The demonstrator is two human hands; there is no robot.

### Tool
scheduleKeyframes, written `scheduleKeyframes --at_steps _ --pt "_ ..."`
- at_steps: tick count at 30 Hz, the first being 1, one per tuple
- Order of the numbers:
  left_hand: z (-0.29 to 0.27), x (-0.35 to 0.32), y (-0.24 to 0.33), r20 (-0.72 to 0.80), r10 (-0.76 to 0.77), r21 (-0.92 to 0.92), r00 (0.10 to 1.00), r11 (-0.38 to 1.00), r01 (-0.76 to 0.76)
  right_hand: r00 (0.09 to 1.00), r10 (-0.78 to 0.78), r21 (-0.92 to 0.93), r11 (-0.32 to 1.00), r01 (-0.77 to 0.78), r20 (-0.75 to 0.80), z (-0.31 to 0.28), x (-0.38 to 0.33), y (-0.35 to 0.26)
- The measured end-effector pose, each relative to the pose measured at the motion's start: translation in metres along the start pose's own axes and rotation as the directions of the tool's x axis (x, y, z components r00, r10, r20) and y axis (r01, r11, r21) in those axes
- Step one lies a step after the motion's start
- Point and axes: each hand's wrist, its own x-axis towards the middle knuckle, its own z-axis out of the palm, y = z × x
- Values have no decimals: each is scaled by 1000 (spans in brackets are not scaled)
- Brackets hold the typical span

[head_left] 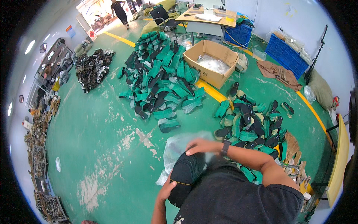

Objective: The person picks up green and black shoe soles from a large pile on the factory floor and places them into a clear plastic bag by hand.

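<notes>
A thick stack of black insoles (pixel 186 171) rests close against my body, with a thin yellow band around its middle. My left hand (pixel 166 189) grips the stack's left side, its thumb lying near the band. At the far end my right hand (pixel 203 146) is closed over the insoles, with the thumb on the upper edge and a dark watch on the wrist. A clear plastic bag (pixel 172 145) spreads behind and beneath the stack. Part of the bag is hidden by the insoles and my right hand.
A big heap of green and black insoles (pixel 160 74) lies ahead, and a smaller insole heap (pixel 253 119) to the right. A cardboard box (pixel 209 71) holds clear plastic. Dark shoe parts (pixel 93 69) are piled at left. A person (pixel 119 13) walks near the doorway.
</notes>
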Motion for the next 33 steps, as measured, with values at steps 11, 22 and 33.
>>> scheduleKeyframes --at_steps 11,22,33 --pt "-8 7 -15 -21 -69 -14 997 998 69 968 -232 -378 908 180 -98 30 16 -11" --pt "19 16 26 34 156 129 987 979 -159 923 -309 -522 840 151 -231 58 3 6" --pt "45 57 37 -667 355 -288 655 688 -666 917 -362 -343 894 290 -168 81 6 12"
